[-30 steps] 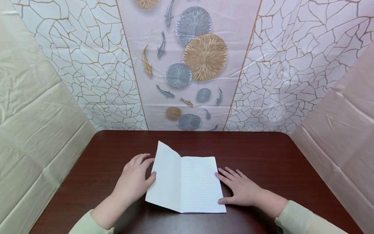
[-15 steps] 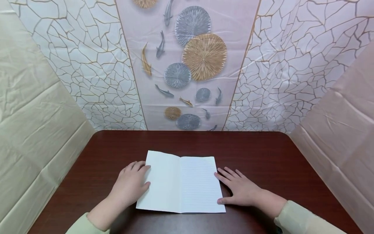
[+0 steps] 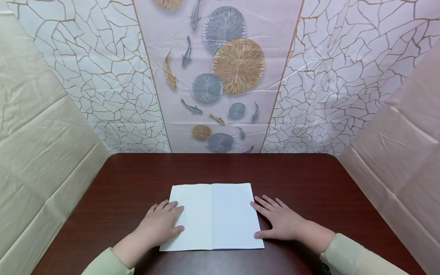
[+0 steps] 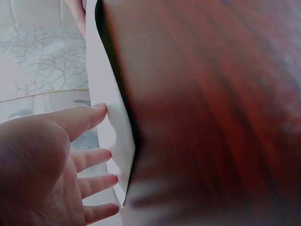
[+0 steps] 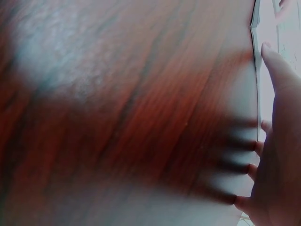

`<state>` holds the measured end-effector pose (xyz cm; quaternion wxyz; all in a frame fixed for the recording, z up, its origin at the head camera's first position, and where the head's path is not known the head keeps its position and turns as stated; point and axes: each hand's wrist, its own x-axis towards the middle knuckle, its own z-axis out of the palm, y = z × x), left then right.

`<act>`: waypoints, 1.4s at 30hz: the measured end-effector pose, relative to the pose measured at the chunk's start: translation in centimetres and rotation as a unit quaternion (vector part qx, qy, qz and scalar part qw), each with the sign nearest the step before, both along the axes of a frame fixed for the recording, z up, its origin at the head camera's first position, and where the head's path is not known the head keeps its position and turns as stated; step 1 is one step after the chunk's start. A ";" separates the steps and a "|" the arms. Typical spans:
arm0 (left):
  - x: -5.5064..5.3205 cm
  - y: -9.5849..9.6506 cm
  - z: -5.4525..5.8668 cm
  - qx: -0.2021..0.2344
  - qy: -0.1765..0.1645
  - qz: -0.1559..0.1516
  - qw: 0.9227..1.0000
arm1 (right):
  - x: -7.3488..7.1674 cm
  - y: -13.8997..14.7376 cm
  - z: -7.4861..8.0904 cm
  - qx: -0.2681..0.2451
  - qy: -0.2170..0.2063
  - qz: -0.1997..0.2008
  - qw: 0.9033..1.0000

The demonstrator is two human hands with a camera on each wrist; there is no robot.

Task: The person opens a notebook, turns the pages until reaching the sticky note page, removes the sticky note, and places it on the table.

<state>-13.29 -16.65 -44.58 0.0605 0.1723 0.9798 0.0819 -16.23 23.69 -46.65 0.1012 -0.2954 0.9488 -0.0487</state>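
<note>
An open notebook (image 3: 230, 217) lies flat on the dark red-brown table, its left side blank and its right page ruled with lines. My left hand (image 3: 159, 223) rests on the outer edge of the blank side, fingers spread. In the left wrist view the thumb and fingertips of that hand (image 4: 51, 160) touch the white sheet (image 4: 101, 80). At the notebook's right edge, my right hand (image 3: 280, 219) lies with fingers spread, thumb and index fingertip on the ruled page. The right wrist view shows this hand (image 5: 284, 141) beside the notebook's edge, other fingertips down on the table.
The wood-grain table (image 3: 220, 168) has rounded far corners. Behind it hangs a patterned cloth (image 3: 237, 68) with fish and round leaf shapes. Beige cloth panels (image 3: 38, 152) stand along both sides. Pale green sleeves (image 3: 110, 263) cover the forearms.
The notebook's left side, raised at a slant before, has come down flat under my left hand. That hand moved down with it and onto the sheet. My right hand stayed in place.
</note>
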 end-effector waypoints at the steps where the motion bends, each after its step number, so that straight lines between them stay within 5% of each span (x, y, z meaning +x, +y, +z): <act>1: 0.0 0.0 -0.1 0.001 -0.004 0.000 1.000 | 0.0 0.0 0.0 -0.001 -0.001 0.000 1.000; 14: 0.0 1.1 -0.6 0.009 0.027 0.006 1.000 | 0.1 0.1 0.1 0.000 0.003 0.000 1.000; 20: 0.3 2.8 -0.3 0.012 0.038 -0.023 0.999 | 0.1 0.1 0.1 0.000 0.000 0.000 1.000; 29: 0.5 5.7 0.0 0.036 0.012 -0.102 0.994 | 0.1 0.0 0.4 0.005 -0.008 0.001 1.000; 42: 1.0 7.7 -0.6 0.010 -0.044 -0.083 0.995 | -0.2 0.1 0.4 0.014 0.003 0.009 1.000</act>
